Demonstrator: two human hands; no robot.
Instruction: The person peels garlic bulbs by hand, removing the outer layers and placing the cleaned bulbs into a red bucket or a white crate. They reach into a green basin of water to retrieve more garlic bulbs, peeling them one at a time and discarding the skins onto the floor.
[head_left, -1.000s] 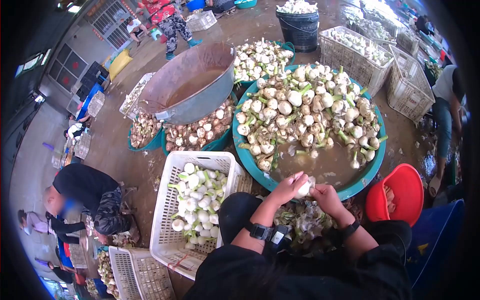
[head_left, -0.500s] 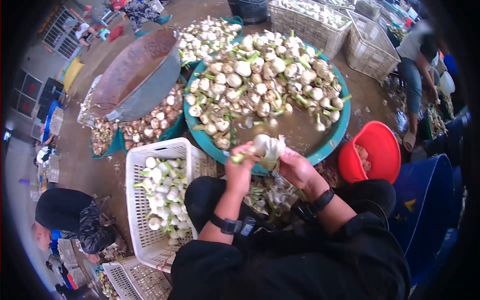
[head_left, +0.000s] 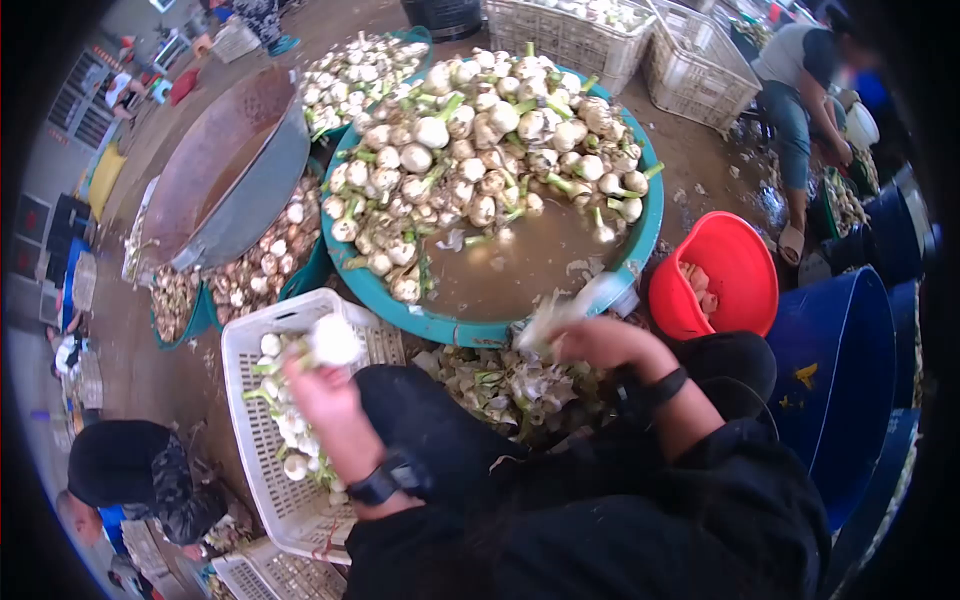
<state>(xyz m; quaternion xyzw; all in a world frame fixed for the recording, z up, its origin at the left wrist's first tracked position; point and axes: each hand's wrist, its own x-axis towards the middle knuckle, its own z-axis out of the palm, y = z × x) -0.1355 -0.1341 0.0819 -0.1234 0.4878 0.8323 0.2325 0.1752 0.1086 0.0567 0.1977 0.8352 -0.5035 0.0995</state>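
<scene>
Left hand (head_left: 312, 385) closed round peeled garlic bulb (head_left: 335, 340), above white crate (head_left: 285, 505), centre left of frame; step looks like dropping cleaned bulb in. Right hand (head_left: 590, 342) at teal tub (head_left: 440, 325) rim, grip blurred, cannot tell. Next move calls for fresh bulb from tub

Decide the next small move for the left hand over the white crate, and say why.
Probably open the left hand and drop the peeled bulb into the white crate: the hand holds this clean white bulb just above the crate, where similar bulbs lie.
</scene>
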